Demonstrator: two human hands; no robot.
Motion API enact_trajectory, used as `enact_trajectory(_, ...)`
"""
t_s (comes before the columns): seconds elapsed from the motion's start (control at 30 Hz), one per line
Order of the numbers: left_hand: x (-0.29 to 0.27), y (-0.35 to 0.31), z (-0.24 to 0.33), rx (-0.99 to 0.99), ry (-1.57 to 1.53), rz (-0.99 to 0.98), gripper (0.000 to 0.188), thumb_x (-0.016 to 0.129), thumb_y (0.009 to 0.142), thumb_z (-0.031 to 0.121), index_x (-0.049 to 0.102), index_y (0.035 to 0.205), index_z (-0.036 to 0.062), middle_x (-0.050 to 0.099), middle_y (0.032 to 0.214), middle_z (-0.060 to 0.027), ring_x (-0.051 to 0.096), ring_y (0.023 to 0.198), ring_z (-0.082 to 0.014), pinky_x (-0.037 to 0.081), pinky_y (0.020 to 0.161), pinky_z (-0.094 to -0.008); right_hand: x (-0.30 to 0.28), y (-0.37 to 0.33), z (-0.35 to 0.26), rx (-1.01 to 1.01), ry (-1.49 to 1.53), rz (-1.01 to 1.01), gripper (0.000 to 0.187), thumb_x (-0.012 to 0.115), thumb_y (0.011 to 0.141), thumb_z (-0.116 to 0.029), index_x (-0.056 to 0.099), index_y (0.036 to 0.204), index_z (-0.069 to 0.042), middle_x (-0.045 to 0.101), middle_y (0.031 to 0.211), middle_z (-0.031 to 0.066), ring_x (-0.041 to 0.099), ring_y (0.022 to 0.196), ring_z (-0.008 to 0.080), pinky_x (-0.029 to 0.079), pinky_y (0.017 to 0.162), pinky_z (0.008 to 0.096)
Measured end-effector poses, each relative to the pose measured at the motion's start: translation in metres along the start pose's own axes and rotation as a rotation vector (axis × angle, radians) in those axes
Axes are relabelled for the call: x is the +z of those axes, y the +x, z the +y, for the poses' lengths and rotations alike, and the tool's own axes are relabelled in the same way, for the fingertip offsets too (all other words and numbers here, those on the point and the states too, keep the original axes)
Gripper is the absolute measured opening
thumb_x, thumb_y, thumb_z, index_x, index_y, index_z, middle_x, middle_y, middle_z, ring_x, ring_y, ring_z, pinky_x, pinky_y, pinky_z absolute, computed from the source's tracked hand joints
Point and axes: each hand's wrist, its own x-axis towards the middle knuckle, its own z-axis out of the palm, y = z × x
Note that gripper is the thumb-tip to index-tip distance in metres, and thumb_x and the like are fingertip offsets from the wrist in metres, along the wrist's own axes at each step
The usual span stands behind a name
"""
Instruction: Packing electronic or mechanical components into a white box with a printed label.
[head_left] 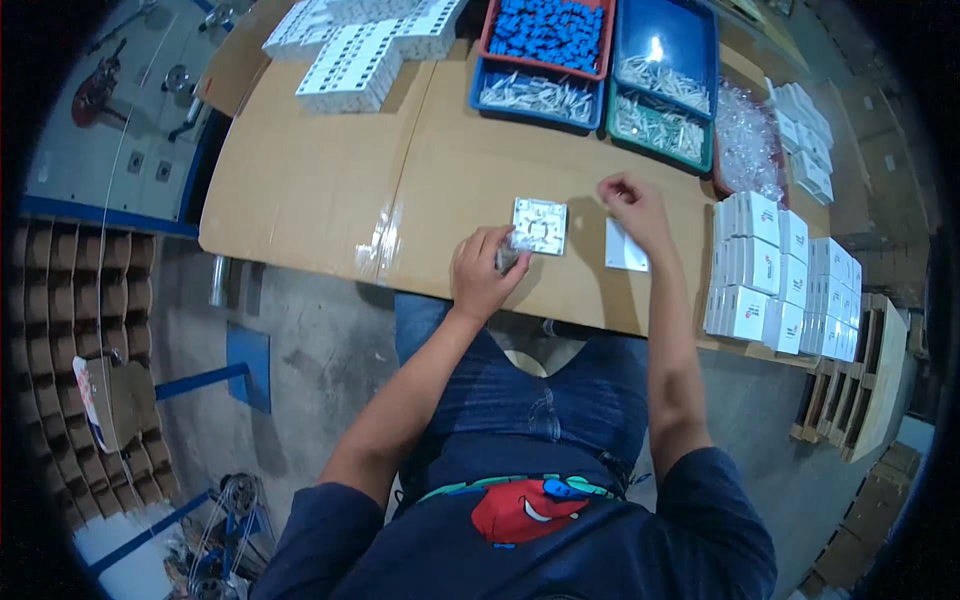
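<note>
A square white plastic switch-like module (540, 226), its moulded inner side facing up, lies on the cardboard-covered table in front of me. My left hand (484, 272) is at its near left corner, the fingers and thumb curled round a small greyish, see-through thing (506, 258) whose kind I cannot make out. To the right lies a flat white square plate (626, 246) with small holes near its edge. My right hand (636, 210) hovers just above the plate's far side, thumb and fingers pinched together. Whatever those fingertips hold, if anything, is too small to see.
Beyond the module stand a red tray of blue parts (548, 35), a blue tray of pale slim parts (536, 98), a green tray (660, 130) and a bin of clear plastic pieces (748, 140). Stacked white boxes (750, 265) line the right edge; white stacks (365, 60) stand far left.
</note>
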Motion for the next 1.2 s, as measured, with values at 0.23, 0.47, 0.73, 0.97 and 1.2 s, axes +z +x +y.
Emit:
enact_trajectory(0.23, -0.004, -0.005, 0.0, 0.033, -0.047, -0.01, 0.042, 0.082, 0.081, 0.023, 0.068, 0.117, 0.0087, 0.066, 0.106, -0.009, 0.065, 0.096, -0.0295, 0.051, 0.081, -0.0417, 0.063, -0.061, -0.057, 0.046, -0.13, -0.232, 0.017, 0.071, 0.09, -0.016, 0.074, 0.1, -0.002, 0.074, 0.083, 0.01, 0.069, 0.073, 0.0191, 0.053, 0.067, 0.0326)
enact_trajectory(0.47, -0.006, -0.009, -0.002, 0.093, -0.05, -0.003, 0.043, 0.081, 0.081, 0.023, 0.068, 0.12, 0.0103, 0.066, 0.108, -0.0086, 0.066, 0.098, -0.0299, 0.052, 0.082, -0.0427, 0.087, -0.072, -0.058, -0.043, -0.164, -0.232, 0.02, 0.067, 0.093, -0.016, 0.075, 0.107, -0.004, 0.074, 0.098, 0.0159, 0.073, 0.086, 0.0314, 0.056, 0.076, 0.0383)
enact_trajectory(0.73, -0.002, -0.003, 0.007, 0.047, -0.178, 0.023, 0.04, 0.081, 0.083, 0.023, 0.068, 0.118, 0.007, 0.068, 0.101, -0.0092, 0.067, 0.089, -0.0283, 0.053, 0.079, -0.0416, 0.063, -0.089, -0.055, -0.044, -0.088, -0.093, 0.022, 0.068, 0.097, -0.018, 0.075, 0.113, -0.004, 0.075, 0.101, 0.0129, 0.071, 0.084, 0.0218, 0.055, 0.075, 0.0336)
enact_trajectory(0.97, 0.004, -0.007, -0.011, -0.057, -0.208, 0.109, 0.039, 0.082, 0.085, 0.02, 0.068, 0.117, 0.0038, 0.067, 0.099, -0.0131, 0.067, 0.086, -0.0295, 0.054, 0.076, -0.0398, 0.017, -0.099, -0.032, 0.106, -0.193, -0.027, 0.024, 0.068, 0.095, -0.023, 0.076, 0.108, -0.003, 0.074, 0.088, 0.0107, 0.065, 0.076, 0.0196, 0.053, 0.072, 0.0341)
enact_trajectory(1.2, 0.002, -0.005, 0.0, -0.091, -0.184, 0.057, 0.039, 0.082, 0.084, 0.018, 0.067, 0.118, 0.0035, 0.066, 0.098, -0.0112, 0.065, 0.084, -0.0261, 0.054, 0.076, -0.0372, -0.079, -0.018, 0.03, 0.104, -0.502, 0.198, 0.024, 0.067, 0.09, -0.017, 0.075, 0.106, -0.002, 0.076, 0.1, 0.0203, 0.073, 0.096, 0.0367, 0.057, 0.087, 0.0439)
